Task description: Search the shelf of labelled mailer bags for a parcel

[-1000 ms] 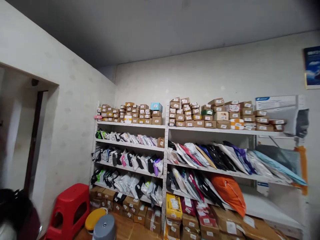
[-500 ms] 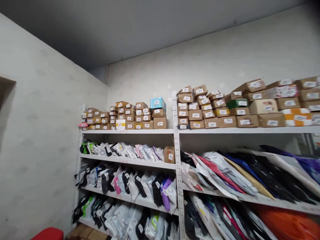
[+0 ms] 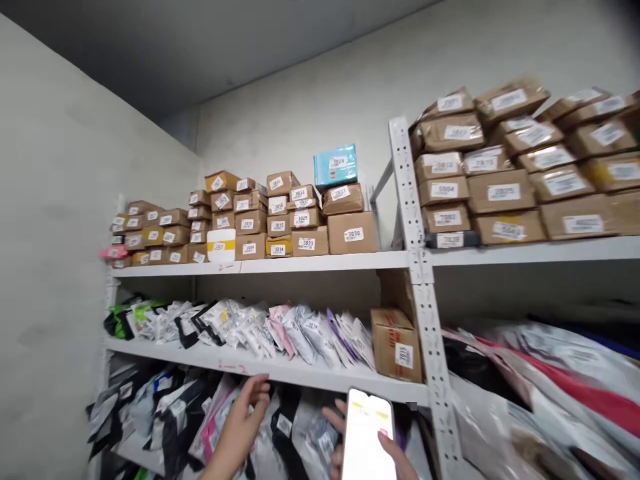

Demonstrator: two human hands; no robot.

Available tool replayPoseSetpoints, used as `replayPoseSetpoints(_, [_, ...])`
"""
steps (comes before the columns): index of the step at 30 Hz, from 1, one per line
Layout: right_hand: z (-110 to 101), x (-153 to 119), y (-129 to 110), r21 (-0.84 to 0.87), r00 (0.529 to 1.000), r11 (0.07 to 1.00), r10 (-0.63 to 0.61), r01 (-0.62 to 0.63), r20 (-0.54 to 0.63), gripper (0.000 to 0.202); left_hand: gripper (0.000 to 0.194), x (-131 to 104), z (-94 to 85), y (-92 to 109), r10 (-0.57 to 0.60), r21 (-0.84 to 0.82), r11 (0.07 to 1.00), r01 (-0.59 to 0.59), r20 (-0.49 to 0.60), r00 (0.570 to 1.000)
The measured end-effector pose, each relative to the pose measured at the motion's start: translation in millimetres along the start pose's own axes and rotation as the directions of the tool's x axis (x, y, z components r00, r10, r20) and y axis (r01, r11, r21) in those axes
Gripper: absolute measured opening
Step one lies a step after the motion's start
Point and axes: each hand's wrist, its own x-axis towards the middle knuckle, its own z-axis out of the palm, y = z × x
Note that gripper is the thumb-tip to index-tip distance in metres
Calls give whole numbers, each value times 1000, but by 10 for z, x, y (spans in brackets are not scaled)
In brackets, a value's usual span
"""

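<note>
Right hand (image 3: 387, 457) gripped phone (image 3: 369, 433), long axis upright, lit screen toward wearer. Left hand (image 3: 243, 420) open, fingers spread, reaching at hanging mailer bags (image 3: 280, 427).

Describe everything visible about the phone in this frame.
The phone is a slim slab with rounded corners, its lit screen mostly white with a faint yellow band near the top. It stands upright, slightly tilted, at the bottom edge of view, in front of the bagged parcels. The right hand grips it, fingertips showing at both edges. Its lower part is cut off.

head view | worn on head | faces forward, tilted up | close to shelving (image 3: 320, 263)
</note>
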Motion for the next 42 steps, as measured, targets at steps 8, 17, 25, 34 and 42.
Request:
replayPoseSetpoints(8, [806, 1903, 412, 72, 984, 997, -25, 12, 177, 96, 46, 1992, 238, 172, 346, 373, 862, -344, 62, 936])
replayPoseSetpoints(17, [578, 2227, 462, 155, 969, 984, -122, 90, 215, 66, 31, 2438, 261, 86, 417, 568, 623, -538, 340, 843])
replayPoseSetpoints(25, [524, 2236, 398, 228, 961, 972, -119, 61, 251, 68, 31, 2304, 538, 76, 292, 702, 437, -562, 480, 827])
replayPoseSetpoints(34, [441, 2279, 337, 191, 963, 979, -122, 76, 240, 66, 21, 2281, 542, -81, 328, 612, 542, -575, 476, 816])
replayPoseSetpoints(42, [445, 2233, 321, -91, 960, 996, 17, 9, 281, 63, 56, 2200, 443, -317, 461, 475, 693, -543, 288, 840])
